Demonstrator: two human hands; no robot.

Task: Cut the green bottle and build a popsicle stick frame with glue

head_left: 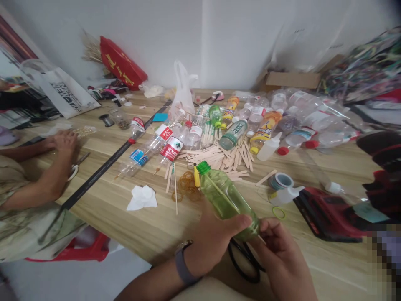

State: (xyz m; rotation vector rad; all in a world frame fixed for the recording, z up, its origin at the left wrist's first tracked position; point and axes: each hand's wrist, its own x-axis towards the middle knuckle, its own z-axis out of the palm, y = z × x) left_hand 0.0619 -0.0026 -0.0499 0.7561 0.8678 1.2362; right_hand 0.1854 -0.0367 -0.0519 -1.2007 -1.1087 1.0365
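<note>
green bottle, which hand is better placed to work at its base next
Probably the right hand: it sits at the base end of the green bottle, while the left hand is occupied gripping the bottle's body.

Left hand (211, 238): fingers mostly hidden behind the bottle (224, 192). Co-worker (34, 179), left: cut off by the edge. Dark object (382, 167), right: blurred, likewise cut off, identity undetermined.

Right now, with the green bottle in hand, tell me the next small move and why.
Probably turn the green bottle so its base faces up: the left hand wraps its body, the right hand has its fingers at the base, and what they may be pinching there is hard to see.
</note>
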